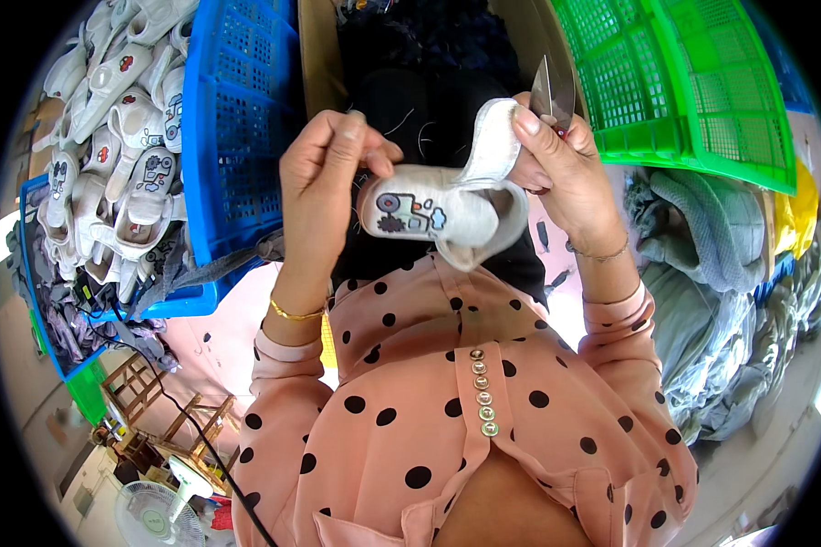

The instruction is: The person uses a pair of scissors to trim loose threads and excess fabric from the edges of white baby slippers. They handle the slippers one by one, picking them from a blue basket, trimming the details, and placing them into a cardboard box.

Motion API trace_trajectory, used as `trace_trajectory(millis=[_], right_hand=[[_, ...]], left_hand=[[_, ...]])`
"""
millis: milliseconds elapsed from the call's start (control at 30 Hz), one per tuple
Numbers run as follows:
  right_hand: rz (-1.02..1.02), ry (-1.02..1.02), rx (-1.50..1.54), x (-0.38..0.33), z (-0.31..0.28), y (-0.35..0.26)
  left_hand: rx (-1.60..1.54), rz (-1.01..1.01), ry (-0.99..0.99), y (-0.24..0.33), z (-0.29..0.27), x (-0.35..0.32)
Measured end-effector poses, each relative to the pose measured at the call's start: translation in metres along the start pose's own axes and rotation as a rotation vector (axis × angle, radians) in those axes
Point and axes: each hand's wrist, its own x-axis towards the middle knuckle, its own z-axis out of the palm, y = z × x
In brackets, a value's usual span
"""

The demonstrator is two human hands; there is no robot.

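Observation:
A small whitish child's shoe (420, 202) with a cartoon vehicle drawn on it hangs in front of my body, toe to the left. Its long strap (491, 146) stands up, pinched between the thumb and fingers of my right hand (561, 169). That same hand also keeps a pair of scissors (554, 91) in its grip, blades pointing up and away; bits of dark red handle show among the fingers. My left hand (333, 169) is closed beside the toe, thumb against curled fingers. Whatever its fingertips hold, if anything, is too small to make out.
At the left, many similar shoes (123, 173) are piled beside a blue plastic crate (246, 118). A cardboard box (319, 55) with dark material lies ahead. On the right are a green crate (693, 82) and grey fabric bundles (711, 301). A fan (160, 515) stands lower left.

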Motion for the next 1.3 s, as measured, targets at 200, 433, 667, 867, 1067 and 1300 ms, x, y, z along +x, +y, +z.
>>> trace_trajectory(millis=[200, 433, 667, 867, 1067, 1300], right_hand=[[-0.110, -0.150, -0.460, 0.011, 0.001, -0.017], [-0.224, -0.182, -0.507, 0.016, 0.004, -0.027], [-0.141, -0.105, -0.532, 0.005, -0.005, -0.032], [-0.244, -0.250, -0.614, 0.006, -0.009, -0.040], [-0.275, 0.033, -0.654, 0.008, -0.004, -0.024], [-0.350, 0.063, -0.915, 0.008, 0.008, -0.014]], left_hand=[[0.883, 0.534, -0.060, 0.022, -0.003, 0.016], [0.950, 0.851, -0.104, 0.009, 0.033, 0.020], [0.704, 0.738, -0.043, 0.011, 0.034, -0.001], [0.721, 0.493, -0.366, 0.028, 0.033, 0.012], [0.275, -0.023, -0.278, 0.019, 0.037, -0.007], [0.212, 0.007, -0.231, 0.015, 0.038, -0.009]])
